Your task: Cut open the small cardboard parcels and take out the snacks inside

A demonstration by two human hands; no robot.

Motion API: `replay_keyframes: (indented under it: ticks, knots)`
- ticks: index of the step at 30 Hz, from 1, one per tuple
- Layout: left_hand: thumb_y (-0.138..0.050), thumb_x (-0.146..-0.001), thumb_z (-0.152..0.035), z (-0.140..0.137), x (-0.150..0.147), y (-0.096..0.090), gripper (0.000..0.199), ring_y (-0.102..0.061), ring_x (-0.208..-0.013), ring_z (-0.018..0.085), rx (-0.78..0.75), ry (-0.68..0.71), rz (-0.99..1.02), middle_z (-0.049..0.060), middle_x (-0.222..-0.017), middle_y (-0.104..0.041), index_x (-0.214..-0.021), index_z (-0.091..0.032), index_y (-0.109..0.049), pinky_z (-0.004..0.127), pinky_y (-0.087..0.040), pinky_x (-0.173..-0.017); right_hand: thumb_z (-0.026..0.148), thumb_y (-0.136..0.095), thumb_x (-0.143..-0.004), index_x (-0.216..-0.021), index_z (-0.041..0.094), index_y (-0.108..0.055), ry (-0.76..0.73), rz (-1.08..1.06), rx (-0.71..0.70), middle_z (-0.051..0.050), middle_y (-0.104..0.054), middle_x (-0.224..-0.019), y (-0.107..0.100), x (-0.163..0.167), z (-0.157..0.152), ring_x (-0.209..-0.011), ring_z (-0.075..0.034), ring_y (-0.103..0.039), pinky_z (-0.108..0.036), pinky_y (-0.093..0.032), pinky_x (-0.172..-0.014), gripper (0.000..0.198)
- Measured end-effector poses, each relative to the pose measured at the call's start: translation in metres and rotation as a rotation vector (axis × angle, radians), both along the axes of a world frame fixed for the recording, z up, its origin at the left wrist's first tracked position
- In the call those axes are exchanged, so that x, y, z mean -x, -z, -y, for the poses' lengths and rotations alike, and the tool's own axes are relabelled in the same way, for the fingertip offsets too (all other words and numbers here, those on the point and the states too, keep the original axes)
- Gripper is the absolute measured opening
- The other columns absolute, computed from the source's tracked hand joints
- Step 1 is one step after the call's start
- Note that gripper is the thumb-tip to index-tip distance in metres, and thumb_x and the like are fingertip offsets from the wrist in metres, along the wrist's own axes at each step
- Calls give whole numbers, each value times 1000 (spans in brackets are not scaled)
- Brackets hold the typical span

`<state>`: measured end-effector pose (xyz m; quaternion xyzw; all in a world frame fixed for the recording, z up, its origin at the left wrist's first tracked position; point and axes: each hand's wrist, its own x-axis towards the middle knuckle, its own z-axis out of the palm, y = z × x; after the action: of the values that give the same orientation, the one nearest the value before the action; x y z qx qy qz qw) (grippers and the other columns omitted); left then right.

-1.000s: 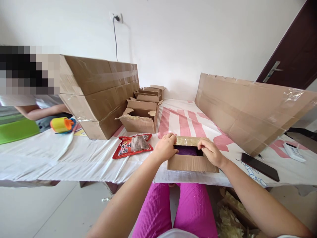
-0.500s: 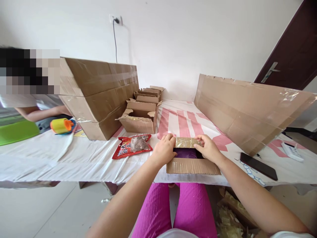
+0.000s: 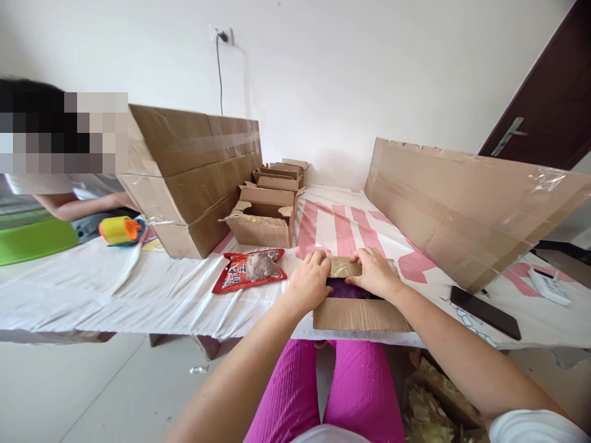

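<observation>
A small cardboard box [image 3: 362, 315] stands at the table's front edge before me, its near flap folded out towards me. Inside lies something dark purple [image 3: 347, 289], partly covered; its kind I cannot make out. My left hand [image 3: 313, 280] grips the box's left side, fingers bent over the rim. With thumb and fingers my right hand [image 3: 373, 271] pinches the far flap [image 3: 342, 267], which is covered with shiny tape. Left of the box lies a red printed food packet [image 3: 252, 269].
Several open cardboard boxes [image 3: 265, 224] stand in a row beside a tall stack of taped cartons [image 3: 184, 178]. A cardboard panel [image 3: 462, 203] rises at right. A phone [image 3: 484, 312] and a yellow roll [image 3: 117, 231] lie on the table. A person's forearm [image 3: 83, 206] rests at far left.
My right hand has slid left along the far flap, closer to my left hand. My left hand stays on the box's left side. The view has shifted slightly.
</observation>
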<state>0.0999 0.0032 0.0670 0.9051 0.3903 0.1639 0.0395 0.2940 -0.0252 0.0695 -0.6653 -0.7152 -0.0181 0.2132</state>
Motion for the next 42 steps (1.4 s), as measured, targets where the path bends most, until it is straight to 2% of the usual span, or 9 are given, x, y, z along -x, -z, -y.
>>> replay_keyframes:
  ticks: [4,7,9,12,21,26,30,36,42]
  knots:
    - [-78,-71,-23,0,0,1,36,-46,-118,26,7,-9,0,8,-125,-49,-97,-20,-53,38,-48,-94,25,-84,-60,-84,21,-56,-29,6,1,-3,-59,-92,0,-1,3,-95,-23,-55,-36,-46,-84,37]
    - [-78,-70,-23,1,1,2,37,-46,-118,26,-7,-5,7,8,-125,-49,-97,-21,-53,38,-48,-94,33,-84,-61,-94,20,-57,-1,-27,-10,-5,-60,-98,-3,-2,6,-97,-23,-56,-35,-47,-83,44]
    - [-79,-70,-23,1,1,2,38,-45,-119,27,-28,2,8,8,-126,-49,-98,-21,-53,38,-48,-93,34,-76,-73,-95,20,-57,33,-16,-14,-5,-62,-97,-5,-1,7,-95,-21,-57,-33,-47,-82,32]
    - [-80,-69,-24,2,1,3,40,-45,-120,27,-46,3,-1,9,-127,-48,-99,-20,-53,39,-49,-93,21,-60,-86,-87,20,-58,61,42,-5,-4,-64,-91,-7,0,6,-93,-18,-58,-30,-44,-83,2]
    - [-79,-69,-24,1,1,6,40,-45,-119,27,-56,12,23,9,-125,-49,-99,-21,-53,40,-47,-97,9,-50,-84,-81,18,-59,49,191,-35,-14,-65,-88,-8,10,0,-89,-28,-57,-38,-41,-77,13]
    - [-77,-71,-21,2,2,7,38,-45,-119,26,-46,15,63,8,-126,-49,-99,-21,-52,40,-48,-97,9,-45,-85,-85,20,-57,-21,198,-99,-10,-62,-89,-6,13,9,-88,-25,-55,-36,-42,-79,16]
    - [-77,-71,-19,3,2,7,38,-44,-120,26,-35,12,68,8,-126,-49,-99,-21,-52,39,-48,-96,11,-43,-89,-92,19,-60,40,168,-205,-10,-62,-92,-7,2,13,-92,-26,-54,-37,-43,-82,19]
    - [-78,-70,-21,4,2,7,39,-44,-120,27,-43,6,57,10,-126,-48,-100,-19,-53,38,-47,-96,19,-48,-92,-91,18,-68,52,313,-158,-11,-63,-90,-5,2,19,-92,-28,-52,-40,-42,-82,20]
    - [-78,-70,-21,5,2,7,39,-45,-118,27,-64,12,44,10,-126,-49,-101,-18,-54,39,-48,-96,10,-46,-89,-83,16,-64,63,436,-173,-14,-62,-87,-5,17,17,-88,-29,-51,-41,-41,-77,20]
